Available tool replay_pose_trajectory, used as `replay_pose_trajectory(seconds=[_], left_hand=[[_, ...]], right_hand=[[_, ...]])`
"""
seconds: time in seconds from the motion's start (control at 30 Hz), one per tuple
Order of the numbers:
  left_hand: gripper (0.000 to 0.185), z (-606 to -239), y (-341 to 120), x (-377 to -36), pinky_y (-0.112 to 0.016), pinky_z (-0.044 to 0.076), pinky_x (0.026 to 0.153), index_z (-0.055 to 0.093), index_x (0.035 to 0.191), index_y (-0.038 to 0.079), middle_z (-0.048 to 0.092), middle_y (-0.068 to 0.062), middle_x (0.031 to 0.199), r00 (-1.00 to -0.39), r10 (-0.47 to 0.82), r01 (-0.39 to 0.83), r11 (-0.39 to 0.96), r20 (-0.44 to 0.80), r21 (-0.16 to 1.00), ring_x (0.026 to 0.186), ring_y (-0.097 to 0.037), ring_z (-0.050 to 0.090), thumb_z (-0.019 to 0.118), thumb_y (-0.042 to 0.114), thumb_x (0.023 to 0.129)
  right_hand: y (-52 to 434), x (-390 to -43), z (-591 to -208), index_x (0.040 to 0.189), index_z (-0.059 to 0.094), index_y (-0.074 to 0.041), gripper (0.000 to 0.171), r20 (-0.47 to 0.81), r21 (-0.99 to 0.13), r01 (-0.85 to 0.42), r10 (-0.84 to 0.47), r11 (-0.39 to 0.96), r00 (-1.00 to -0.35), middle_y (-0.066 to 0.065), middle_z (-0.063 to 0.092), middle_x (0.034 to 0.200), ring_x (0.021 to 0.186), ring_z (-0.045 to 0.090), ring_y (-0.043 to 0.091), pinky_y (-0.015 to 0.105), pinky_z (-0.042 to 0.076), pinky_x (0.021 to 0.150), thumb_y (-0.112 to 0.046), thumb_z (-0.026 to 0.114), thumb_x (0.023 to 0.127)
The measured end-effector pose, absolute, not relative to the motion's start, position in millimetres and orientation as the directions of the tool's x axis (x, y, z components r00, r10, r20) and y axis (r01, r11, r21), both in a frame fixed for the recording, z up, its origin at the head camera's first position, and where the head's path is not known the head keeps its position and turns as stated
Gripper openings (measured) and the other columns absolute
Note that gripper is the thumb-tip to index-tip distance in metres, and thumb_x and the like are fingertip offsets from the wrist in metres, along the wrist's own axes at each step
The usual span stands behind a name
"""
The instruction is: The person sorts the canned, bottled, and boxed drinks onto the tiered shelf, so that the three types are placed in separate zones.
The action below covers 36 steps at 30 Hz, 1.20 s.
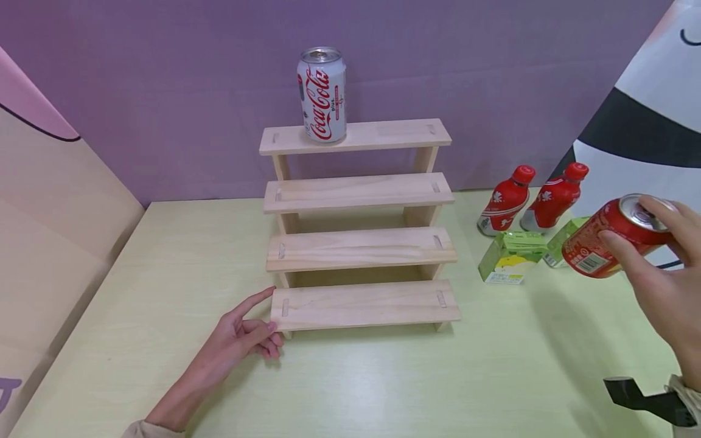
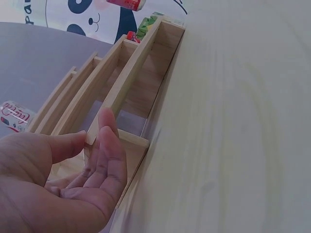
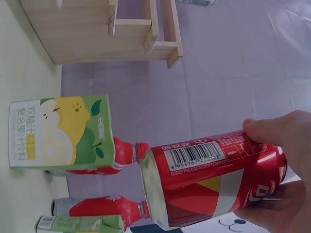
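Red can in the air, four-step wooden rack waiting

The wooden tiered rack (image 1: 358, 225) is steadied at its bottom left corner by the relaxed, uncurled left hand (image 1: 241, 340). A white Coca-Cola can (image 1: 322, 94) is already parked on the top step. The red Coca-Cola can (image 1: 613, 237) is gripped tilted by the right hand (image 1: 665, 286), well right of the rack. It probably needs uprighting next.

Green table (image 1: 164, 255), wooden rack (image 1: 358, 243), bottles (image 1: 506, 201), seemingly cartons (image 1: 509, 258)
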<state>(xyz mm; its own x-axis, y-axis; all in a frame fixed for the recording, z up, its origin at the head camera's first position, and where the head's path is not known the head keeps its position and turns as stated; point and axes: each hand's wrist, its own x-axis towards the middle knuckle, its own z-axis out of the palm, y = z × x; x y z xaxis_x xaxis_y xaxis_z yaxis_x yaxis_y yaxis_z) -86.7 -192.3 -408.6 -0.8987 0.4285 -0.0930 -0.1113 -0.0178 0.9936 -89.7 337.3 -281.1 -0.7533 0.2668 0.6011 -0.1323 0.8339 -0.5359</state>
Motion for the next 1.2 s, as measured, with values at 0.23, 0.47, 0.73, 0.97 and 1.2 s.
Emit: replay_pose_trajectory(seconds=[0.23, 0.47, 0.73, 0.97, 1.2], left_hand=[[0.062, -406.9, -193.0, -86.1, -0.042, 0.053, 0.068, 0.019, 0.143, 0.019, 0.062, -0.026, 0.085, -0.899, 0.430, -0.098, -0.008, -0.085, 0.995, 0.072, -0.036, 0.062, 0.052, 0.014, 0.091], [0.062, -406.9, -193.3, -86.4, -0.041, 0.053, 0.067, 0.018, 0.143, 0.017, 0.061, -0.029, 0.085, -0.895, 0.441, -0.088, -0.017, -0.071, 0.996, 0.071, -0.035, 0.063, 0.051, 0.012, 0.092], [0.062, -408.0, -193.4, -85.0, -0.041, 0.053, 0.068, 0.019, 0.143, 0.019, 0.060, -0.030, 0.086, -0.895, 0.439, -0.095, -0.011, -0.080, 0.995, 0.072, -0.036, 0.063, 0.052, 0.013, 0.091], [0.062, -407.5, -194.0, -84.2, -0.041, 0.053, 0.069, 0.019, 0.143, 0.019, 0.060, -0.030, 0.086, -0.896, 0.435, -0.100, -0.012, -0.084, 0.995, 0.072, -0.035, 0.063, 0.052, 0.013, 0.091], [0.061, -403.7, -191.9, -84.1, -0.041, 0.053, 0.069, 0.020, 0.143, 0.020, 0.060, -0.030, 0.086, -0.897, 0.433, -0.109, -0.013, -0.093, 0.994, 0.073, -0.035, 0.063, 0.052, 0.012, 0.091]], right_hand=[[322.4, -90.2, -266.8, 0.131, 0.045, -0.029, 0.055, 0.622, -0.530, -0.224, 0.196, 0.818, -0.758, -0.011, 0.043, 0.132, 0.122, 0.039, 0.007, 0.000, 0.030, 0.086, -0.004, 0.060, 0.084], [306.9, -94.1, -252.5, 0.129, 0.048, -0.029, 0.056, 0.645, -0.515, -0.283, 0.149, 0.809, -0.749, -0.008, 0.048, 0.127, 0.117, 0.043, 0.007, 0.003, 0.033, 0.088, -0.004, 0.063, 0.081], [288.3, -102.0, -235.3, 0.127, 0.049, -0.032, 0.058, 0.668, -0.482, -0.304, 0.120, 0.822, -0.735, -0.010, 0.049, 0.127, 0.113, 0.045, 0.004, 0.011, 0.034, 0.095, -0.007, 0.068, 0.078], [270.8, -110.7, -220.1, 0.124, 0.056, -0.019, 0.054, 0.752, -0.412, -0.446, 0.020, 0.795, -0.659, 0.000, 0.054, 0.122, 0.107, 0.048, 0.003, 0.011, 0.037, 0.092, -0.001, 0.070, 0.075], [247.7, -112.5, -202.0, 0.117, 0.060, -0.005, 0.048, 0.812, -0.348, -0.514, -0.023, 0.784, -0.584, 0.011, 0.060, 0.113, 0.098, 0.051, -0.003, 0.009, 0.040, 0.087, 0.003, 0.071, 0.072]])
